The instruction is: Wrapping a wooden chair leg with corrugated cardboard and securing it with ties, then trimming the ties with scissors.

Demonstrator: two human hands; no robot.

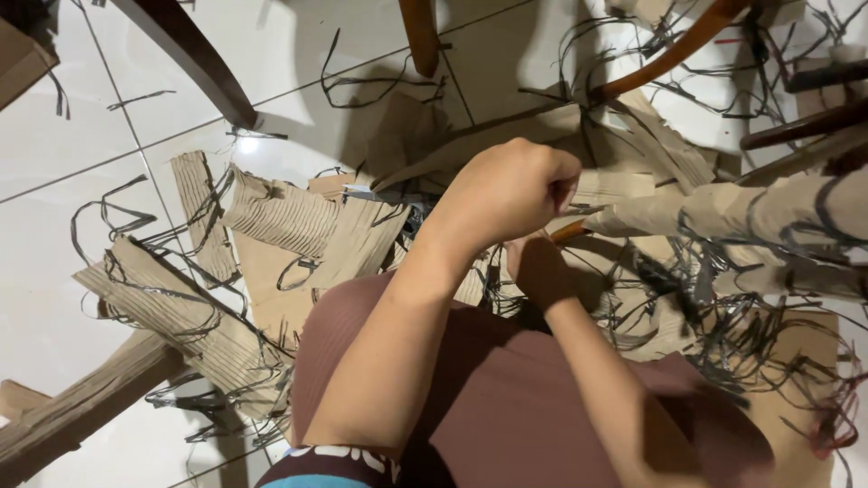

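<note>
Cardboard strip (651, 217) is gripped by both hands, left hand (515, 192) fisted, right hand (540, 269) closed below.

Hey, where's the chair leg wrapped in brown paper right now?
In the head view it lies at the right, the paper-wrapped chair leg running out to the right edge, its near end beside the fisted left hand, with the right hand just below it.

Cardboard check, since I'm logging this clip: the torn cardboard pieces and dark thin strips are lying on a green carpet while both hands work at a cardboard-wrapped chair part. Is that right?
Not quite. The head view shows the cardboard pieces and dark strips lying on a white tiled floor, not a green carpet. The rest holds: the left hand and right hand work at the cardboard-wrapped chair part.
</note>
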